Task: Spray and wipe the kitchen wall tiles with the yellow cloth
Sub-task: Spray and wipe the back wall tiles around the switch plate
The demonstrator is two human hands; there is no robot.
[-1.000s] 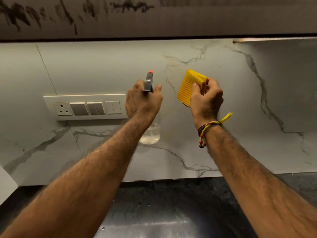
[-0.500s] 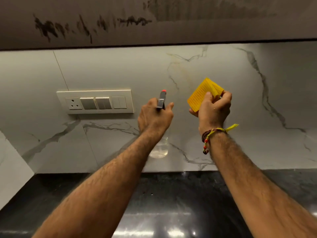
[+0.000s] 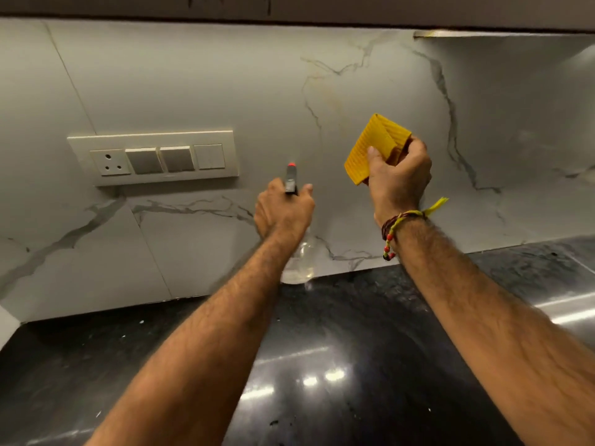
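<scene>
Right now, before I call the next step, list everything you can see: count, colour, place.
wall tiles: several, white with grey veins, behind the counter
switch panel: one, cream, on the tiles at left
countertop: one, glossy black, below the tiles
spray bottle: one, clear with a red-tipped nozzle, held up at centre
yellow cloth: one, folded, held up right of the bottle
thread bracelet: one, red, yellow and brown, right wrist
left hand: grips the bottle
right hand: pinches the cloth

Glossy black countertop, switch panel, perhaps overhead cabinet.
</scene>
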